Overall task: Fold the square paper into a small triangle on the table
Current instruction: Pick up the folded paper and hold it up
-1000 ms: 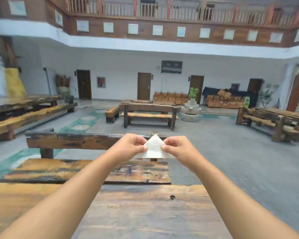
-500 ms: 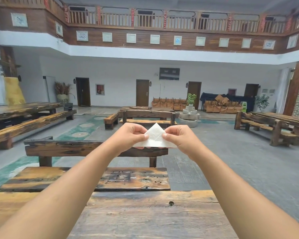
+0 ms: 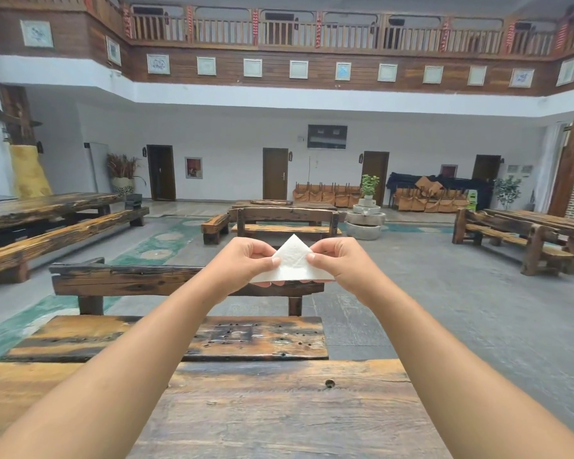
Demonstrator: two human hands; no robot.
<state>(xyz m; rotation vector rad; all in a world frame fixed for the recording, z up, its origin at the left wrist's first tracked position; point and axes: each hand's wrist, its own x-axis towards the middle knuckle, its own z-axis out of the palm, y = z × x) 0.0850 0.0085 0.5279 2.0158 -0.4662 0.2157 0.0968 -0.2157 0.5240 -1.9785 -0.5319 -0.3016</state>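
Fingertips [image 3: 276, 261] of both the left hand [image 3: 242, 261] and right hand [image 3: 337, 260] pinch a white paper [image 3: 292, 263], already folded into a triangle, in the air well above the wooden table [image 3: 279, 412], so it likely needs only final creasing and setting down.

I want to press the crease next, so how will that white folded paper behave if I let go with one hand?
The white folded paper triangle looks like soft, textured tissue, so it would probably droop. It seems very light, pinched only at its edges by the left hand and right hand. Its folds may spring open.
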